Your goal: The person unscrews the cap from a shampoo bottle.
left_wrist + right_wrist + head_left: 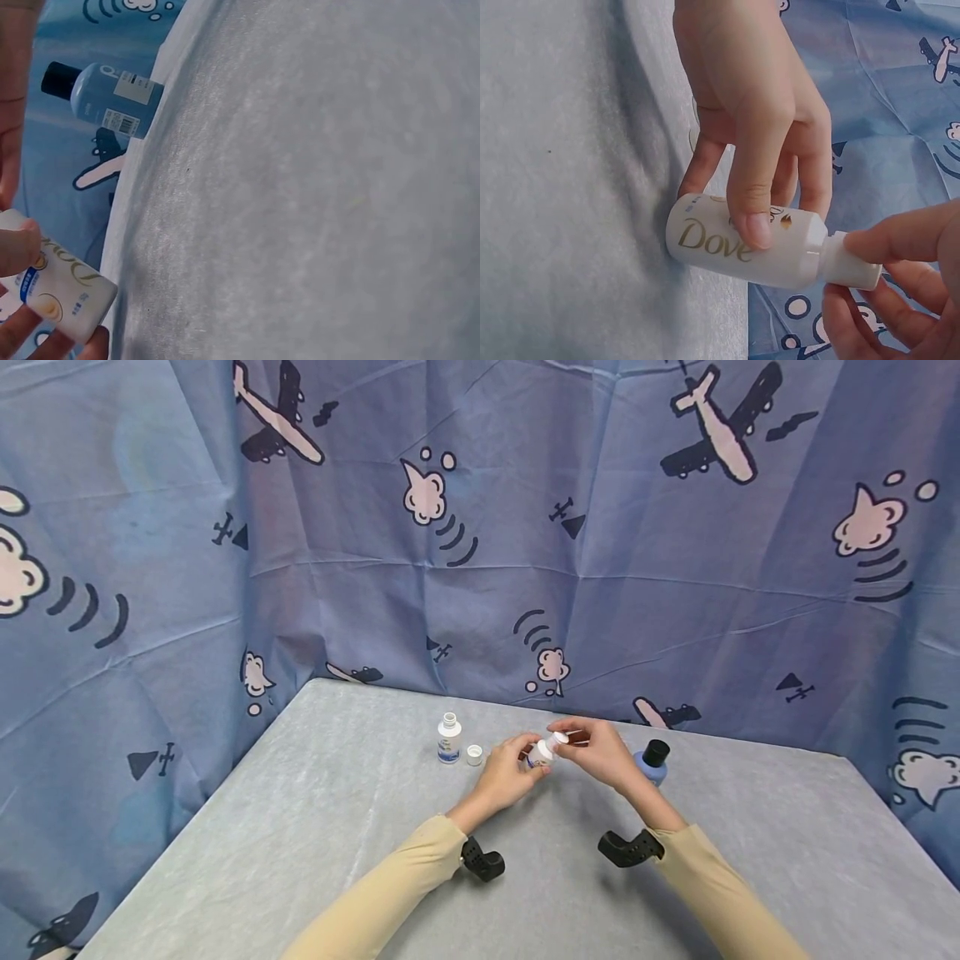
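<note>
My left hand [504, 774] grips a small white Dove bottle [799, 266] around its body, thumb on one side and fingers on the other. The bottle is tilted, its neck toward my right hand [600, 756]. At that end, my right thumb and fingers pinch the white cap [853, 268], which sits on the neck. In the left wrist view the bottle's base [97, 307] points toward the table, and part of the left hand lies outside the frame. Left of my hands, a second white bottle [448, 743] stands upright with its threaded neck bare, and a loose white cap [474, 755] lies beside it.
A blue bottle [651, 764] with a black cap [657, 750] stands just right of my right hand, partly behind the forearm. A pale cloth covers the table [300, 827]. Behind its far edge hangs a blue curtain [495, 593] with airplane prints.
</note>
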Action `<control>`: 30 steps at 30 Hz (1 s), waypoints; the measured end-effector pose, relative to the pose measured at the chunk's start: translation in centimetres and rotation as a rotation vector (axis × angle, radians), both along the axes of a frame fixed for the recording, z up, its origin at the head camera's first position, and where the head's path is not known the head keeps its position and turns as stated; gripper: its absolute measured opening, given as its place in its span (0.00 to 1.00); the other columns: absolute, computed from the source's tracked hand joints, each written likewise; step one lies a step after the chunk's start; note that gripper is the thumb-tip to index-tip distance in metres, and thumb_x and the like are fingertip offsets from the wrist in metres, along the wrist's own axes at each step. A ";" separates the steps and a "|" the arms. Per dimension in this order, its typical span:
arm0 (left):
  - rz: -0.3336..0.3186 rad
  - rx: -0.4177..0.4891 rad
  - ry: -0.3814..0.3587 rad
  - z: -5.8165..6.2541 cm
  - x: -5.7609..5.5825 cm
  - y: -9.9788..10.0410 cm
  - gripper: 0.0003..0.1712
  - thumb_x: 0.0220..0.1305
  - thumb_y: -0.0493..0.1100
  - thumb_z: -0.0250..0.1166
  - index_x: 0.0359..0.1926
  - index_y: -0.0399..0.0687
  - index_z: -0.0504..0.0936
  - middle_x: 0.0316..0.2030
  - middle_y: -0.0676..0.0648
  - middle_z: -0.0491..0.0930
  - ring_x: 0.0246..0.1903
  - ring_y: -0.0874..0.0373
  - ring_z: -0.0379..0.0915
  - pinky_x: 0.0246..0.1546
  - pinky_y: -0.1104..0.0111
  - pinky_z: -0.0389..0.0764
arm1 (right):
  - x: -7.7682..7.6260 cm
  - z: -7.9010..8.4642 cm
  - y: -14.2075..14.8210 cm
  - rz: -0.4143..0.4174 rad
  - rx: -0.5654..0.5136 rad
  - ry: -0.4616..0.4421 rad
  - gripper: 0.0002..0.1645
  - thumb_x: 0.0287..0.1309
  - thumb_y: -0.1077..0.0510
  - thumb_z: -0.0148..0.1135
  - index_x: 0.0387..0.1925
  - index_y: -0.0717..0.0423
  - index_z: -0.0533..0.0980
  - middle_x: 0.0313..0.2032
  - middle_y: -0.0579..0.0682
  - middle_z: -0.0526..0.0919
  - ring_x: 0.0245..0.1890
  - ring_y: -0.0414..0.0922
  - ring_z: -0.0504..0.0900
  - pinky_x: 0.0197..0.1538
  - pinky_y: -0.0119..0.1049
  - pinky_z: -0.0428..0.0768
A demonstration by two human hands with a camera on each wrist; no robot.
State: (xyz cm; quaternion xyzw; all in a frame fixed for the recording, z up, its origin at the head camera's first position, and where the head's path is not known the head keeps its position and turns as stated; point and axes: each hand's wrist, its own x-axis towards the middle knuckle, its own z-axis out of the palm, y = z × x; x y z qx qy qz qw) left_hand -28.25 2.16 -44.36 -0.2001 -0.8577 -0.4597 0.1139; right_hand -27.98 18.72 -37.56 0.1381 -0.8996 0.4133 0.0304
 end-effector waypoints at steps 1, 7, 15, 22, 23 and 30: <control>-0.007 -0.004 0.002 0.0 0.0 0.0 0.24 0.55 0.41 0.70 0.54 0.44 0.78 0.42 0.43 0.83 0.41 0.54 0.78 0.43 0.71 0.76 | 0.0 0.0 0.0 0.008 -0.004 0.004 0.17 0.55 0.64 0.64 0.48 0.63 0.80 0.49 0.62 0.82 0.45 0.56 0.82 0.45 0.44 0.83; -0.033 -0.026 0.000 0.1 -0.1 -0.3 0.24 0.56 0.42 0.69 0.54 0.43 0.77 0.42 0.43 0.83 0.40 0.54 0.79 0.42 0.71 0.76 | 0.0 -0.2 0.1 0.049 -0.034 0.025 0.18 0.54 0.67 0.62 0.49 0.63 0.80 0.50 0.62 0.82 0.47 0.57 0.82 0.44 0.42 0.83; 0.014 -0.003 -0.031 0.7 -0.2 -0.5 0.26 0.50 0.47 0.74 0.51 0.44 0.79 0.39 0.45 0.84 0.37 0.56 0.79 0.39 0.73 0.76 | 0.1 -0.3 -0.2 0.056 -0.051 0.068 0.18 0.57 0.60 0.65 0.49 0.60 0.79 0.50 0.60 0.82 0.51 0.57 0.81 0.49 0.49 0.82; 0.070 0.020 -0.024 0.8 -0.1 -0.3 0.26 0.46 0.45 0.77 0.48 0.46 0.80 0.36 0.46 0.84 0.36 0.56 0.79 0.38 0.73 0.76 | 0.1 -0.1 -0.4 -0.096 -0.008 0.016 0.22 0.58 0.51 0.65 0.49 0.61 0.78 0.46 0.60 0.82 0.41 0.52 0.83 0.38 0.37 0.82; 0.071 0.020 -0.019 0.8 0.0 -0.3 0.26 0.46 0.45 0.77 0.48 0.46 0.80 0.36 0.46 0.84 0.36 0.56 0.79 0.38 0.73 0.76 | 0.1 -0.1 -0.4 -0.105 -0.008 0.004 0.22 0.58 0.50 0.65 0.48 0.62 0.78 0.45 0.60 0.82 0.39 0.51 0.83 0.36 0.34 0.81; 0.056 0.013 -0.015 0.7 0.1 -0.3 0.26 0.47 0.46 0.76 0.49 0.46 0.80 0.37 0.46 0.84 0.37 0.56 0.79 0.38 0.73 0.76 | 0.1 -0.1 -0.4 -0.093 -0.005 -0.004 0.20 0.56 0.54 0.67 0.46 0.62 0.79 0.42 0.60 0.83 0.36 0.48 0.82 0.33 0.31 0.77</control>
